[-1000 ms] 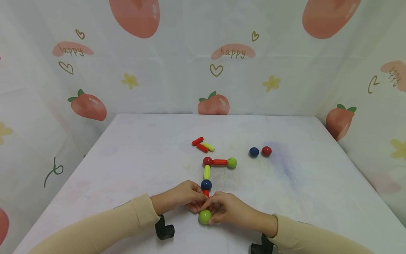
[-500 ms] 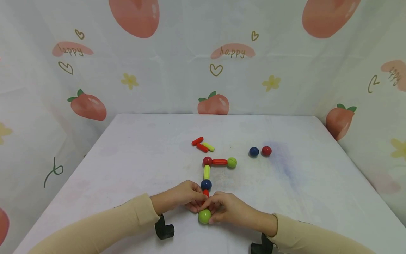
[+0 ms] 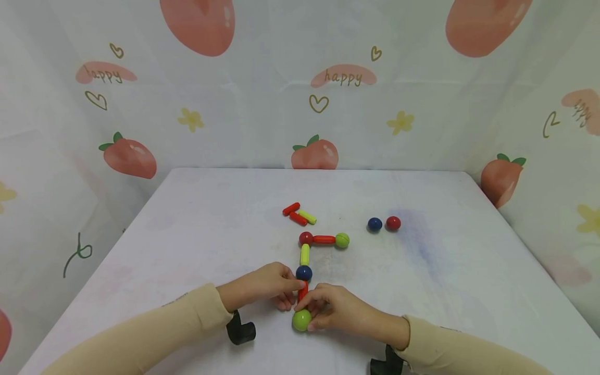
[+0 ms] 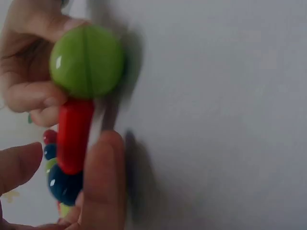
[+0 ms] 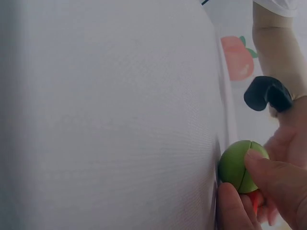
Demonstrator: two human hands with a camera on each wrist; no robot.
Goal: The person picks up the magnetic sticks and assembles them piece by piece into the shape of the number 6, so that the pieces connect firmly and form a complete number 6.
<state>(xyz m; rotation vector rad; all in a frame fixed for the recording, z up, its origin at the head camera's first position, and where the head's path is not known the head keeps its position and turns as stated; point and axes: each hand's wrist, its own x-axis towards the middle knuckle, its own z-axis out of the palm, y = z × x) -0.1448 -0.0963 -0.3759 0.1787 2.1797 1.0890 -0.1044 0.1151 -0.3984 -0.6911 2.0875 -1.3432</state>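
Note:
A chain of balls and rods lies on the table in the head view. From its far end come a green ball point(image 3: 342, 240), a red rod point(image 3: 324, 239), a dark red ball point(image 3: 306, 238), a yellow-green rod point(image 3: 304, 254) and a blue ball point(image 3: 303, 273). Nearer, another red rod point(image 4: 75, 136) joins that blue ball to a second green ball point(image 4: 86, 62). My right hand point(image 3: 339, 311) pinches this near green ball between thumb and fingers. My left hand point(image 3: 263, 285) straddles the near red rod, thumb and fingers spread apart in the left wrist view.
Two loose red rods point(image 3: 298, 218) and a yellow-green rod point(image 3: 307, 216) lie behind the chain. To the right rest a loose blue ball point(image 3: 374, 224) and a red ball point(image 3: 393, 223). A printed curtain point(image 3: 262, 104) hangs behind the white table point(image 3: 211, 219).
The left hand has loosened from the near red rod and shifted slightly away to the left and back, so more of the rod shows. The right hand stays at the near green ball.

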